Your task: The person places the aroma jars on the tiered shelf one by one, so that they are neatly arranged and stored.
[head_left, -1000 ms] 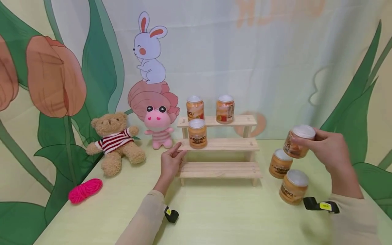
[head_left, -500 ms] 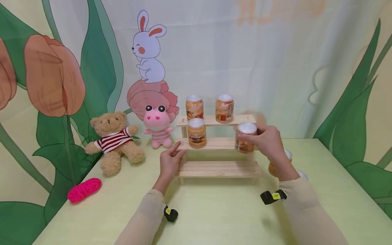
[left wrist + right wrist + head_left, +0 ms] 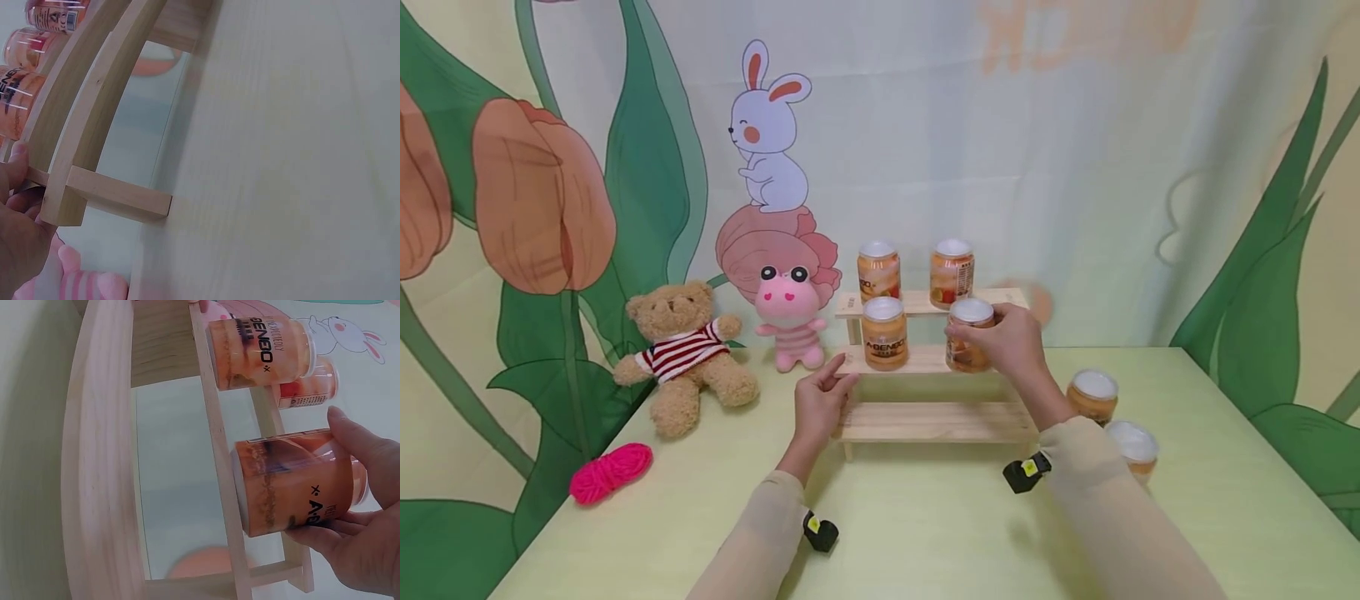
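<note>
My right hand (image 3: 1018,337) grips an orange can with a silvery lid (image 3: 966,357), thumb on one side and fingers on the other. The can is upright at the middle tier of a three-tier wooden display rack (image 3: 936,423); in the right wrist view its base (image 3: 240,494) overlaps that tier's front edge. To its left on the same tier stands another can (image 3: 886,343). Two more cans, one on the left (image 3: 878,273) and one further right (image 3: 951,275), occupy the top tier. My left hand (image 3: 820,408) pinches the middle tier's left end, thumb above and fingers below.
Two more cans, a rear one (image 3: 1092,396) and a front one (image 3: 1133,446), stand on the table right of the rack, partly behind my right forearm. At left are a teddy bear (image 3: 688,358), a pink plush toy (image 3: 790,321) and a pink yarn skein (image 3: 612,473).
My right hand has carried its can left, from above the cans on the table to the rack's middle tier, then a little further left along it. My left hand stays on the rack.
</note>
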Tool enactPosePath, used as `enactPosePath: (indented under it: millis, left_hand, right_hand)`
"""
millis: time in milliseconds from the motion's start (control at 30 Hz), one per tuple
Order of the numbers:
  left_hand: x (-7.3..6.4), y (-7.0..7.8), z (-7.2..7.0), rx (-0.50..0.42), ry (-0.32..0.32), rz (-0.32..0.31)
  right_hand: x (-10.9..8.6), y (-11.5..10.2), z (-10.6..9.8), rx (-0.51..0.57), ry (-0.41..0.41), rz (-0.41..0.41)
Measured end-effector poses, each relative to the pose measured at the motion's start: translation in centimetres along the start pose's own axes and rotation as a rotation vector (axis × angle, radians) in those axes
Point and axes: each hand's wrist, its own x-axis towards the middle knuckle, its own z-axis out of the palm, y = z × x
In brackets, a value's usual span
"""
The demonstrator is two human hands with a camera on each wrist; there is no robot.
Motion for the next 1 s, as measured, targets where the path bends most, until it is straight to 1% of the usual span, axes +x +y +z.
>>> enactPosePath:
  millis: [133, 333, 500, 600, 700, 833, 933, 1000]
  left_hand:
    - [0.0, 0.0, -0.3, -0.006, -0.001, 0.005]
    - [0.0, -0.2, -0.6, -0.007, 0.008, 0.004]
    - [0.0, -0.2, -0.3, -0.01, -0.001, 0.007]
    - [-0.1, -0.1, -0.2, -0.012, 0.005, 0.009]
    - [-0.1, -0.1, 0.1, -0.018, -0.004, 0.017]
    - [0.0, -0.2, 0.1, -0.014, -0.012, 0.021]
    - [-0.1, -0.2, 0.0, -0.003, -0.004, 0.023]
    - [-0.1, -0.1, -0.1, 0.002, -0.001, 0.025]
  right_hand:
    - [0.3, -0.2, 0.7, -0.002, 0.021, -0.003]
    - [0.6, -0.3, 1.1, -0.012, 0.009, -0.019]
    - [0.6, -0.3, 1.2, -0.02, 0.026, -0.016]
    - [0.6, -0.4, 1.3, -0.017, 0.025, -0.011]
    - [0.6, -0.3, 1.0, -0.009, 0.023, -0.001]
    - [0.2, -0.2, 0.4, -0.009, 0.005, 0.016]
    - [-0.6, -0.2, -0.7, -0.005, -0.018, 0.026]
    - [-1.2, -0.3, -1.8, -0.006, -0.018, 0.031]
